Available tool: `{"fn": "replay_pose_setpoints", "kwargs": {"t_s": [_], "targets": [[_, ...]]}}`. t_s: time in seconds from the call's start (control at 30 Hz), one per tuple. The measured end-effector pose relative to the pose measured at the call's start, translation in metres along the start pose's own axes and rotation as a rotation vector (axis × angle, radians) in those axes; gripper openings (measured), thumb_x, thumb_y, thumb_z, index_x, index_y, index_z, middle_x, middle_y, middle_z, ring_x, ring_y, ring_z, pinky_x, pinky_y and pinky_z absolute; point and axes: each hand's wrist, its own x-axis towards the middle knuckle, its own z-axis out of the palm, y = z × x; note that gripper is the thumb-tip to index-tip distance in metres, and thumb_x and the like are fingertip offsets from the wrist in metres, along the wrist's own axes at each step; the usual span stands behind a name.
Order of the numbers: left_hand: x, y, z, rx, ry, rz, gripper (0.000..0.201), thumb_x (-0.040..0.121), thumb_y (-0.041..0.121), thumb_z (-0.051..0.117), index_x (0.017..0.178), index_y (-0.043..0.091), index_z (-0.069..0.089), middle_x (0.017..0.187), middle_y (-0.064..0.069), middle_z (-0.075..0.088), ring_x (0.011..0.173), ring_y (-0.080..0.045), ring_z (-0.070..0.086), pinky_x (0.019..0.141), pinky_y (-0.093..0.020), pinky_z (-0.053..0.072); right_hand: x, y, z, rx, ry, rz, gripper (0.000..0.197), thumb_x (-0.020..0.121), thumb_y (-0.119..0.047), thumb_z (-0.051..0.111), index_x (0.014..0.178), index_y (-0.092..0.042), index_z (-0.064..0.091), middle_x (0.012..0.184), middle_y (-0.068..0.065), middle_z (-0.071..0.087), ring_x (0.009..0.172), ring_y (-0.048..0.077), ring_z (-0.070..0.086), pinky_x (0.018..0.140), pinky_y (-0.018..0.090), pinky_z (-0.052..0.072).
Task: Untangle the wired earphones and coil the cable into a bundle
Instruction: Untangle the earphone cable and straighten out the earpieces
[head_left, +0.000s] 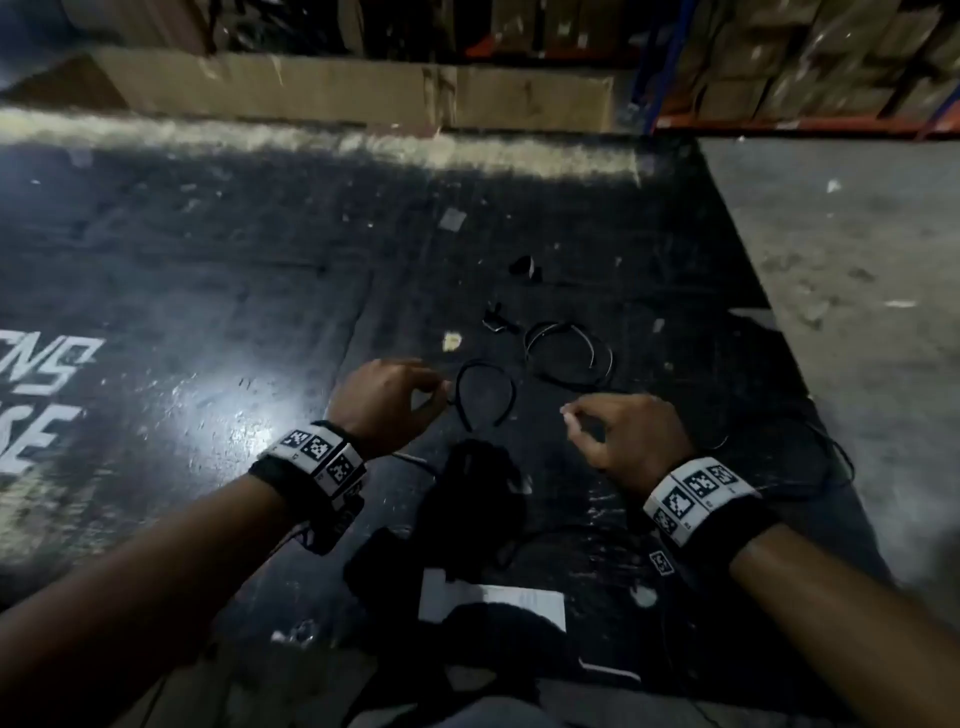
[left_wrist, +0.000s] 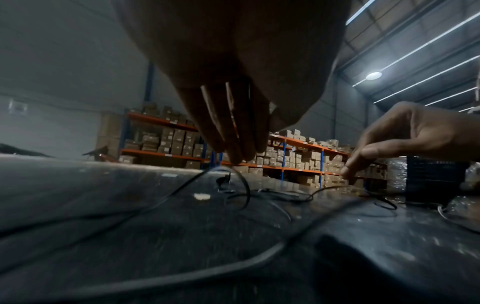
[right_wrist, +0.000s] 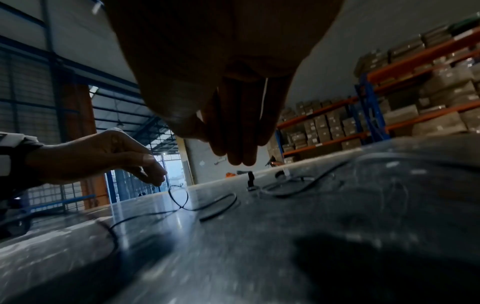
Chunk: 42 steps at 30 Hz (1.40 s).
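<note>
Earphone cable (head_left: 488, 395) loops across the dark scuffed floor (head_left: 208, 291), partly blurred. Left hand (head_left: 387, 402) pinches one loop; right hand (head_left: 631, 434) hovers loosely curled, its grip unclear. Boxed shelves (left_wrist: 298, 162) stand far behind.

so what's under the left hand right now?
Under the left hand: black earphone cable looping on the dark floor, fingertips at the loop's top. Whether they actually pinch it is unclear.

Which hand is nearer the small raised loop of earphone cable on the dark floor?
Left. The left hand has its fingertips right at the small cable loop, on its left edge. The right hand hovers apart, to the loop's right and nearer the person.
</note>
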Motion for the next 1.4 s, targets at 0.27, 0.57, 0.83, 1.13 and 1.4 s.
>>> {"fn": "replay_pose_setpoints", "kwargs": {"t_s": [0.27, 0.57, 0.83, 1.13, 1.4], "targets": [[0.005, -0.016, 0.026, 0.054, 0.021, 0.063, 0.035, 0.083, 0.031, 0.074, 0.116, 0.021, 0.077, 0.119, -0.009, 0.067, 0.112, -0.028, 0.058, 0.082, -0.034, 0.051, 0.039, -0.014, 0.021, -0.064, -0.306, 0.059, 0.022, 0.089, -0.033, 0.061, 0.109, -0.028, 0.071, 0.104, -0.004, 0.075, 0.098, 0.025, 0.071, 0.081, 0.036, 0.056], [0.025, -0.027, 0.042, 0.037, -0.113, -0.027, 0.012, 0.083, 0.023, 0.075, 0.092, 0.023, 0.081, 0.1, -0.001, 0.07, 0.096, -0.028, 0.067, 0.065, -0.034, 0.051, 0.104, -0.018, 0.059, -0.218, -0.458, -0.118, 0.028, 0.085, -0.013, 0.071, 0.112, -0.023, 0.069, 0.133, 0.001, 0.051, 0.115, 0.027, 0.059, 0.08, 0.042, 0.058], [0.022, -0.038, 0.027, -0.119, 0.009, -0.066, 0.019, 0.086, 0.024, 0.076, 0.105, 0.023, 0.08, 0.106, -0.002, 0.07, 0.1, -0.023, 0.068, 0.081, -0.035, 0.055, 0.104, -0.012, 0.041, 0.332, -0.206, -0.024, 0.005, 0.082, -0.016, 0.078, 0.086, -0.02, 0.077, 0.107, -0.006, 0.069, 0.085, 0.015, 0.068, 0.08, 0.039, 0.059], [0.036, 0.033, -0.007, -0.784, 0.055, -0.099, 0.037, 0.1, 0.04, 0.059, 0.131, 0.022, 0.071, 0.135, 0.008, 0.067, 0.127, -0.008, 0.063, 0.107, -0.039, 0.051, 0.087, -0.05, -0.015, 0.801, 0.035, 0.072, 0.006, 0.083, -0.016, 0.079, 0.088, -0.013, 0.079, 0.084, -0.002, 0.079, 0.081, 0.01, 0.075, 0.077, 0.04, 0.062], [0.049, 0.078, -0.031, -1.139, 0.151, -0.15, 0.034, 0.107, 0.012, 0.049, 0.137, 0.005, 0.064, 0.133, -0.009, 0.071, 0.125, -0.017, 0.067, 0.1, -0.033, 0.054, 0.079, -0.055, -0.029, 0.939, 0.089, 0.059, 0.012, 0.084, -0.011, 0.072, 0.094, -0.011, 0.078, 0.089, 0.0, 0.081, 0.086, 0.014, 0.077, 0.082, 0.039, 0.062]]}}
